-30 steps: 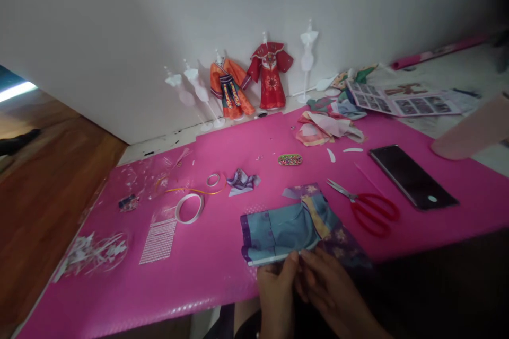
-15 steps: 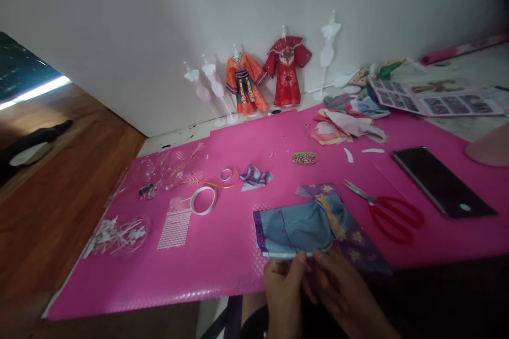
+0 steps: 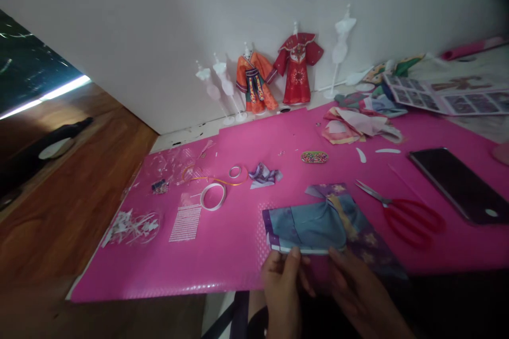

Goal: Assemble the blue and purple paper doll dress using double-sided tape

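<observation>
A small blue and purple cloth garment (image 3: 314,225) lies at the table's near edge, with a white strip (image 3: 304,250) along its near border. My left hand (image 3: 283,280) pinches this border near its left end, thumb on top. My right hand (image 3: 358,283) has its fingertips closed on the same border farther right. Purple flowered fabric (image 3: 368,238) spreads out to the right of the garment. Red-handled scissors (image 3: 411,217) lie beyond it with slightly parted blades. What is under my fingers is hidden.
On the pink mat (image 3: 234,254) are a white tape roll (image 3: 213,210), a gem sheet (image 3: 185,223), a bead-filled case (image 3: 314,157) and a black phone (image 3: 461,185). Small mannequins stand by the wall, two wearing an orange robe (image 3: 256,82) and a red robe (image 3: 298,69).
My hands have moved apart along the white-edged border: my left fingertips sit slightly left, my right ones farther right. The whole view has shifted, so the table items appear farther right.
</observation>
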`<action>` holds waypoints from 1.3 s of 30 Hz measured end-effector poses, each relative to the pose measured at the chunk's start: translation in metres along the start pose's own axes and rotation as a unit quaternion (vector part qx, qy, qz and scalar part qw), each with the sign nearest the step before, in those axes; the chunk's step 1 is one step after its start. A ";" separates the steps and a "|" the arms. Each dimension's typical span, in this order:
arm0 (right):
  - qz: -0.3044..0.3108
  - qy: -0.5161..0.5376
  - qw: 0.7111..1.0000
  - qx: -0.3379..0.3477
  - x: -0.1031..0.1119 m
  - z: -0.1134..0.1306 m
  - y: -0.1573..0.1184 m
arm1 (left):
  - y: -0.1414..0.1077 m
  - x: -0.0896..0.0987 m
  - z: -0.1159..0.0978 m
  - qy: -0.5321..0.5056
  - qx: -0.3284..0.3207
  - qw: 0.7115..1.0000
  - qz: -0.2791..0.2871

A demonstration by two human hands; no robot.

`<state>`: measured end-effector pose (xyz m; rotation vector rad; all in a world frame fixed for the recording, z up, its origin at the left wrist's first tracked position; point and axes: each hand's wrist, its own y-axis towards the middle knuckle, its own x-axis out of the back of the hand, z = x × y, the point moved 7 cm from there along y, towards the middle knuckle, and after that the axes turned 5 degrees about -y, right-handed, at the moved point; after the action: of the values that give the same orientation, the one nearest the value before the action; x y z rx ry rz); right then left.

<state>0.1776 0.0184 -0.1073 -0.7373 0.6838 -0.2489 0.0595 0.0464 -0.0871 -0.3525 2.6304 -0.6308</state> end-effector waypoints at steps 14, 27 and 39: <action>0.034 -0.003 0.999 0.033 0.001 0.004 0.004 | 0.002 0.005 -0.008 0.031 -0.022 0.999 -0.003; 0.000 -0.004 1.000 0.016 -0.005 0.009 0.001 | 0.007 0.014 -0.007 0.006 -0.019 1.000 0.005; -0.059 0.059 0.996 0.020 -0.007 0.017 -0.006 | 0.007 0.026 -0.033 0.024 -0.054 0.997 -0.047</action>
<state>0.1836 0.0260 -0.0906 -0.7291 0.7464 -0.4150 0.0209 0.0557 -0.0721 -0.5018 2.7131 -0.5337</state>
